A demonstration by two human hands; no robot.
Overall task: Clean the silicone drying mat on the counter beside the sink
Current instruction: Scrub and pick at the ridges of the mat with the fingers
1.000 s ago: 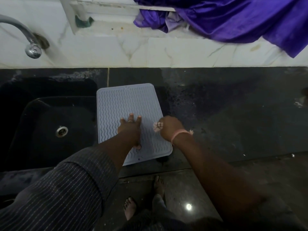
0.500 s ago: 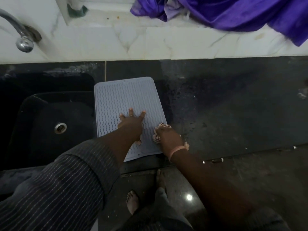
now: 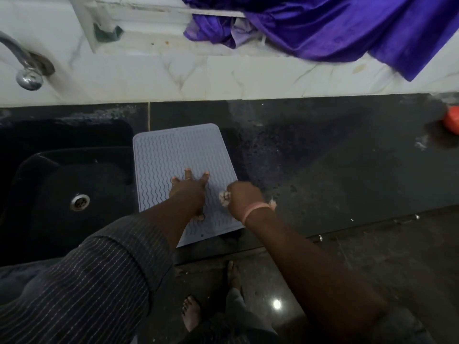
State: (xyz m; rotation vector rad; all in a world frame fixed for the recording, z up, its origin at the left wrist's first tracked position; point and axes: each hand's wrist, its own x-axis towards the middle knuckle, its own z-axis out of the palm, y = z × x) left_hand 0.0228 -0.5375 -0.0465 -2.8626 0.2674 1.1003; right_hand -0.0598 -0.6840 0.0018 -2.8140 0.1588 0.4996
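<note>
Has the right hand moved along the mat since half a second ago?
Yes. The right hand, gripping a cloth, slid slightly toward the wall along the mat's right edge.

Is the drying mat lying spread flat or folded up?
Spread flat: the drying mat lies open on the counter, its ribs showing, left hand pressing it.

My left hand point(image 3: 190, 192) lay flat on the grey silicone mat point(image 3: 173, 157), fingers spread, pressing it to the dark bench point(image 3: 323, 170). My right hand point(image 3: 244, 197) was curled round a pale scrubbing pad point(image 3: 224, 196) at the mat's right edge, a pink band point(image 3: 254, 210) on its wrist. The mat sat just beside the black sink point(image 3: 49, 189), whose drain point(image 3: 79, 201) showed below the tap point(image 3: 28, 76). Purple cloth point(image 3: 335, 28) hung over the white marble wall point(image 3: 223, 75). A red object point(image 3: 452, 122) sat at the far right edge. My bare feet point(image 3: 191, 314) stood on the floor.
</note>
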